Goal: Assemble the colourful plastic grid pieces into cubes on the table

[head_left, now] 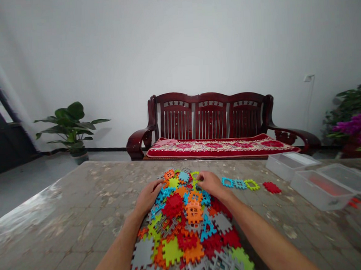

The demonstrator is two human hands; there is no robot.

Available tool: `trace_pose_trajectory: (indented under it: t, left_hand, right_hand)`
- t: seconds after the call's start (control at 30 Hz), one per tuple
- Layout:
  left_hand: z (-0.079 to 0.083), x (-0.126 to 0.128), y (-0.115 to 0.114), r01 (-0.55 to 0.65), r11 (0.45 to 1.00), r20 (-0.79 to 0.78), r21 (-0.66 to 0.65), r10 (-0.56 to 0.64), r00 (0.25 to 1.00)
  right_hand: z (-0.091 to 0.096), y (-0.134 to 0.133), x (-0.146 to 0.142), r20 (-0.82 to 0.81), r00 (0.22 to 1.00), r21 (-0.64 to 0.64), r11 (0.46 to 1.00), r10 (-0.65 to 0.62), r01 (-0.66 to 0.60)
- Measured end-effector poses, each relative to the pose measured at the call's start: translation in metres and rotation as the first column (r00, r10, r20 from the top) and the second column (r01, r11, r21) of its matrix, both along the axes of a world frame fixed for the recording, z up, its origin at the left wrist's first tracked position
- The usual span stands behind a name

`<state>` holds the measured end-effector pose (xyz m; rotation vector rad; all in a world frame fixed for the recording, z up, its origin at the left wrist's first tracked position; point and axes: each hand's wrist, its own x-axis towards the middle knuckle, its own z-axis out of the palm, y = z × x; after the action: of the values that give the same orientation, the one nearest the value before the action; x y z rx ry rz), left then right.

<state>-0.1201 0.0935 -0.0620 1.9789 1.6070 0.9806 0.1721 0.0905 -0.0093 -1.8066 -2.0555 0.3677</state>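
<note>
A long heap of plastic interlocking tiles [172, 249] in red, orange, blue, grey and lime lies on the table before me. At the heap's far right side, my right hand [212, 182] is closed, its fingertips on a lime-green interlocking tile frame [194, 177]. My left hand [150, 196] rests against the far left side of the heap, beside blue tiles [165, 194]. Its thumb and fingers look slightly apart, with the fingertips partly hidden. Between my hands lie a light-blue tile [184, 176] and an orange window tile [169, 174].
Right of the heap, a blue frame tile [228, 182], a light-blue lattice tile [240, 184] and a lime frame tile [252, 184] form a row, with a red tile [272, 187] apart from them. Clear plastic boxes [321, 191] stand at the table's right. A wooden bench [209, 113] is beyond.
</note>
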Motion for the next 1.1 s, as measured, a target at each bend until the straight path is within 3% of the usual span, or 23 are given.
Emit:
trace_pose_trajectory:
  t: [0.13,0.23,0.43,0.6,0.9,1.1]
  left_hand:
    - [0.001,0.000,0.000,0.005,1.000,0.007,0.004,-0.005,1.000]
    - [0.002,0.001,0.000,0.005,1.000,0.010,0.011,-0.005,1.000]
    - [0.003,0.001,-0.001,0.010,1.000,0.017,0.008,-0.010,1.000]
    - [0.000,-0.001,0.003,0.020,1.000,-0.016,0.011,-0.020,1.000]
    - [-0.011,-0.007,0.010,-0.004,1.000,-0.019,0.009,0.005,1.000]
    - [-0.014,-0.009,0.013,0.000,1.000,-0.008,0.004,0.000,1.000]
  right_hand:
    - [0.003,-0.015,0.033,-0.128,0.992,0.225,0.974,-0.011,0.040]
    - [0.001,-0.037,0.068,-0.150,0.987,0.312,0.944,-0.062,0.107]
    - [-0.023,-0.087,0.115,0.022,0.987,0.248,0.957,-0.159,0.149]
    - [-0.029,-0.098,0.117,-0.004,0.950,0.161,0.938,-0.311,0.307]
    - [-0.028,-0.091,0.099,0.193,0.943,0.164,0.957,-0.270,0.241]
    - [-0.028,-0.095,0.101,0.177,0.951,0.154,0.961,-0.255,0.229]
